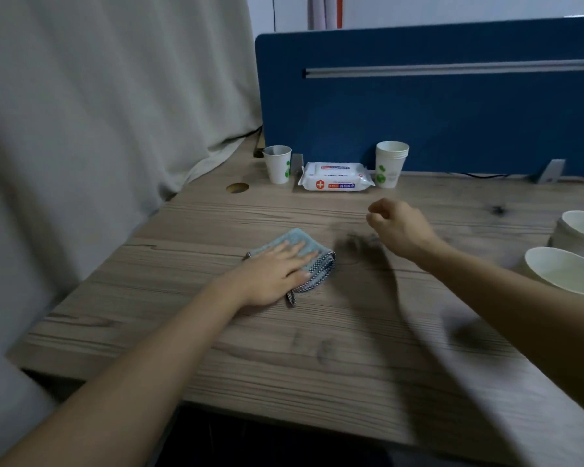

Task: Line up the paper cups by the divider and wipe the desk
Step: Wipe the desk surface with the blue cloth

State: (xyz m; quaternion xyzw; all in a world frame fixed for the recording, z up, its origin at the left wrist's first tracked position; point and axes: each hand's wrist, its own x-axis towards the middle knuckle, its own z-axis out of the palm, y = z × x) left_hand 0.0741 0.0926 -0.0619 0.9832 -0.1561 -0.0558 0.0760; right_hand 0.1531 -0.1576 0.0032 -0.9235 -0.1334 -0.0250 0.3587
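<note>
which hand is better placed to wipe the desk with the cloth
Left: the left hand lies flat on the cloth, while the right hand hovers away from it, holding nothing.

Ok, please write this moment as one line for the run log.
step: wipe desk | left hand: flat on cloth | right hand: loosely curled, empty | cup, cup stack: by divider, wipes pack between

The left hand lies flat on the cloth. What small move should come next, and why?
Probably slide the cloth across the desk under the left hand, whose straight fingers press it flat. The single cup and the cup stack stand by the divider and the right hand holds nothing, so wiping seems the step left.
</note>
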